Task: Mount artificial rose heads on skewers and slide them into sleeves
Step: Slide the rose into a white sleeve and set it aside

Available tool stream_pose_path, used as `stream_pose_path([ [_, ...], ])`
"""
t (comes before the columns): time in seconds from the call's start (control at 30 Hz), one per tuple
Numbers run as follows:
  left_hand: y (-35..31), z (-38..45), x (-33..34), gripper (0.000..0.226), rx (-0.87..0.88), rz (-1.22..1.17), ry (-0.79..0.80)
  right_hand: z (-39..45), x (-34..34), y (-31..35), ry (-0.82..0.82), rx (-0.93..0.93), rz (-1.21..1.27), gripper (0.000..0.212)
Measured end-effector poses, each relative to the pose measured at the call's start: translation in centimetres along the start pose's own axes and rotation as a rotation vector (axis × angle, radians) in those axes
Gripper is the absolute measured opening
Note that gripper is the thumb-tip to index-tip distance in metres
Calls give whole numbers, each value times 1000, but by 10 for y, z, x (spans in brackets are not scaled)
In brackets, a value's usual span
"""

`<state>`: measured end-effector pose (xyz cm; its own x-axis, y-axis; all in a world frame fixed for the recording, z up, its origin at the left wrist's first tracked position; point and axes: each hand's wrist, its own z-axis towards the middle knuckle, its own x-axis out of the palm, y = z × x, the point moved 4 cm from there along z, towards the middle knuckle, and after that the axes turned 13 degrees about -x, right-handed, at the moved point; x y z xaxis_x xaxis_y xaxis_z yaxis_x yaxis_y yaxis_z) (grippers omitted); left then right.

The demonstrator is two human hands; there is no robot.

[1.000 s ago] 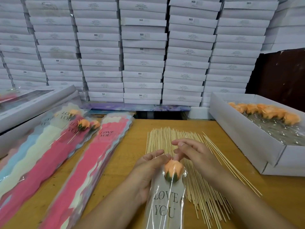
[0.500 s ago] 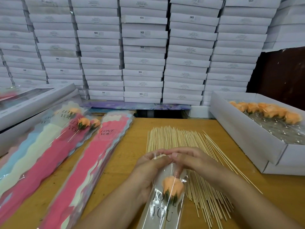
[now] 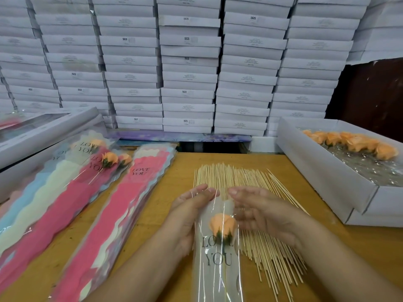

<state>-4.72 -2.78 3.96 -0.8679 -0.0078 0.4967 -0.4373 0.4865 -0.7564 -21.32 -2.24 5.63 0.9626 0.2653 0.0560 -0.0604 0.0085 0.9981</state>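
Left grip [image 3: 189, 205] grasping clear sleeve [image 3: 218, 258] by its top edge; right grip [image 3: 253, 208] released, fingers straight beside it. Orange rose [image 3: 222, 224] between both, inside sleeve. Could tear film or snag petals if pushed crooked.

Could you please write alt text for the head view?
Two hands hold a clear sleeve with an orange rose inside, the left hand gripping its edge, the right hand open beside it. Skewers lie beneath on a table.
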Motion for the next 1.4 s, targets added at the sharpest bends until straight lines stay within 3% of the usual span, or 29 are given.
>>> stream_pose_path([
  [0.07, 0, 0, 1, 66, 8, -11, 2, -2, 4, -4, 94, 58, -27, 55],
  [0.13, 0, 0, 1, 66, 13, -14, 5, -2, 6, -7, 139, 83, -52, 59],
  [0.2, 0, 0, 1, 65, 8, 1, 3, -2, 6, -10, 144, 90, -66, 64],
  [0.27, 0, -1, 1, 64, -2, 12, 1, -2, 7, -11, 127, 77, -65, 53],
  [0.4, 2, -3, 2, 48, -48, 118, 41, 0, 4, -7, -28, 31, -46, 26],
  [0.6, 14, -12, 11, 35, -191, 326, 183, 5, -17, -6, -324, -77, -39, 19],
  [0.73, 25, -13, 12, 26, -272, 566, 284, 7, -25, -6, -430, -126, -24, 22],
  [0.83, 27, -12, 12, 21, -241, 568, 293, 7, -24, -4, -413, -146, -16, 23],
  [1.13, 16, -9, 11, 15, -54, 430, 157, 3, -2, -7, -87, -52, -110, 25],
  [1.4, 24, -12, 16, 19, -228, 518, 285, 6, -13, -5, -301, -81, 18, 19],
])
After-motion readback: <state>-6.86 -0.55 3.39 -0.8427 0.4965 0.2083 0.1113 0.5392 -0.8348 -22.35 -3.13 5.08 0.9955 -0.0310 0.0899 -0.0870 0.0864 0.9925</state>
